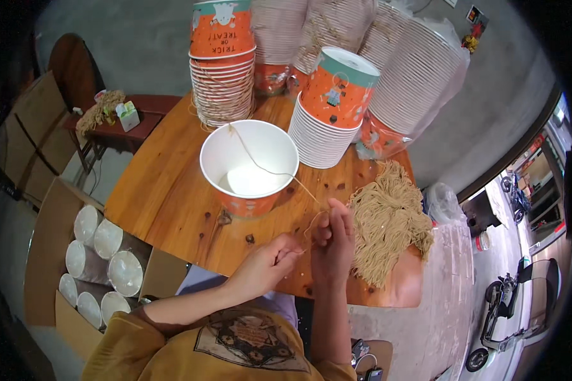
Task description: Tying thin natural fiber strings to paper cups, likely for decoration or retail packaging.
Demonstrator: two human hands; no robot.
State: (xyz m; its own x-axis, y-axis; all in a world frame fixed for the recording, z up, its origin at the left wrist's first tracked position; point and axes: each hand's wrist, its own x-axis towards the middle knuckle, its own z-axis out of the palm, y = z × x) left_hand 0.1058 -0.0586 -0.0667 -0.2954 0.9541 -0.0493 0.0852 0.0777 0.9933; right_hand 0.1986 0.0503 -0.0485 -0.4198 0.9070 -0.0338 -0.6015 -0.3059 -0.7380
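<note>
A white-lined orange paper bucket (248, 166) stands upright on the wooden table, its open mouth toward me. A tan cord (258, 164) runs from its far rim across the mouth, over the right rim and down to my hands. My left hand (268, 263) pinches the cord's end low, near the table's front edge. Just right of it, my right hand (333, 241) is raised with fingers curled round the cord. Between the two hands the cord makes a small loose bend. Beside my right hand lies a big heap of tan cords (391, 222).
Nested orange buckets with cords (222, 89) stand at the back left, more nested buckets (327, 127) right of centre. Plastic-wrapped stacks (416, 76) line the back. A cardboard box (44, 279) of wrapped white stacks is at left; a red-brown bench (149, 127) stands behind it.
</note>
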